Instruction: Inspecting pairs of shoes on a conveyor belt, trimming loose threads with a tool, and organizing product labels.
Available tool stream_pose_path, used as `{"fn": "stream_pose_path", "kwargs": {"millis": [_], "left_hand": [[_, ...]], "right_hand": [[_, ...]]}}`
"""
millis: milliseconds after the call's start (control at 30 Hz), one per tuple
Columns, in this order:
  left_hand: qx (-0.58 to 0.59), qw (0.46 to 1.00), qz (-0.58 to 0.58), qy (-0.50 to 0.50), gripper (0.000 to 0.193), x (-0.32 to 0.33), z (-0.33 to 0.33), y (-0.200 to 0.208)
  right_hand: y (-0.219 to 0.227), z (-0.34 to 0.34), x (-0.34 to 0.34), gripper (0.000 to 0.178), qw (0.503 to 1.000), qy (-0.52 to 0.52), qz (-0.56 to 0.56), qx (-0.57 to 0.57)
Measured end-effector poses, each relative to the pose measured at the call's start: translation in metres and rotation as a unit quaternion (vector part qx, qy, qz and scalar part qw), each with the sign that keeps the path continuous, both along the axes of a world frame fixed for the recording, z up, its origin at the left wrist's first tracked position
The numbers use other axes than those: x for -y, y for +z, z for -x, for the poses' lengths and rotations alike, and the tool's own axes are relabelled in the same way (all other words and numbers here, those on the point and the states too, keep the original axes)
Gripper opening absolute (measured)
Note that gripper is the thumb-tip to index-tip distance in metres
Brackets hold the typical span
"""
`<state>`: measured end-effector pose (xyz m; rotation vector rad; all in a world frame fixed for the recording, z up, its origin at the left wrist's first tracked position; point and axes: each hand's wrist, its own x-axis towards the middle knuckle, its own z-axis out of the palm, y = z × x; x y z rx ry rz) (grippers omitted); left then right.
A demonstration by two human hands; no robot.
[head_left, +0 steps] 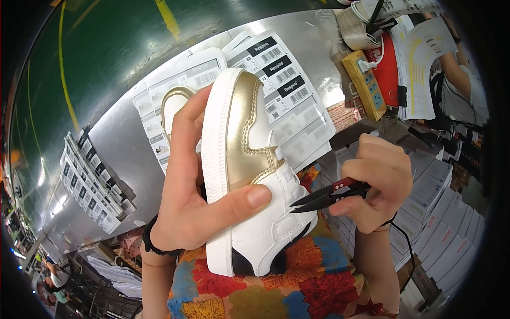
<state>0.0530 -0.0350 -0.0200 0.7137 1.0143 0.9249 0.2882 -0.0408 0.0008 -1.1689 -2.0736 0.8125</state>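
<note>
A white sneaker [265,212] with a gold toe and dark heel lining is held up on its side, sole facing left. My left hand [194,207] wraps round the sole, its thumb pressed on the white side of the upper. In my right hand [380,178] is a pair of black thread snips [332,195] with a red part on the handle. The snips' two tips are slightly apart, beside the shoe's lacing area; I cannot tell whether they touch it. Behind my left fingers, a second shoe [178,101] with gold trim lies partly hidden on label sheets.
Sheets of printed labels [295,114] lie on the metal table [122,154], with another label stack [93,183] at the left. A yellow power strip [365,85] stands at the far right near papers and a red folder [390,69]. White boxes [441,239] are stacked at right. Another person's arm [457,74] shows there.
</note>
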Motion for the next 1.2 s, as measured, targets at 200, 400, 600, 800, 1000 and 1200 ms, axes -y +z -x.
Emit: {"fn": "stream_pose_path", "kwargs": {"millis": [200, 400, 600, 800, 1000, 1200], "left_hand": [[0.003, 1.0, 0.012, -0.001, 0.106, 0.0005, -0.0006, -0.0001], [0.003, 1.0, 0.022, 0.006, 0.106, 0.0027, -0.0018, -0.0004], [-0.002, 1.0, -0.005, 0.01, 0.102, 0.0018, -0.0038, -0.0039], [-0.004, 1.0, 0.0, 0.013, 0.103, 0.0016, -0.0062, 0.0004], [-0.008, 1.0, 0.011, 0.007, 0.105, 0.002, -0.0063, 0.0025], [-0.023, 0.999, -0.02, -0.01, 0.104, 0.0002, -0.0028, -0.0003]], "right_hand": [[-0.0024, 0.0001, 0.0001, 0.04, 1.0, -0.001, -0.014, 0.002], [-0.0023, -0.003, -0.001, 0.041, 1.0, 0.003, -0.004, 0.015], [-0.0033, -0.0054, -0.0009, 0.042, 1.0, -0.012, -0.013, -0.003], [-0.0037, -0.0051, 0.0007, 0.043, 0.999, -0.017, -0.028, 0.004], [-0.0051, -0.0052, 0.0015, 0.044, 0.999, -0.014, -0.036, 0.006], [-0.0093, -0.0072, 0.0025, 0.043, 1.0, -0.013, -0.015, -0.013]]}}
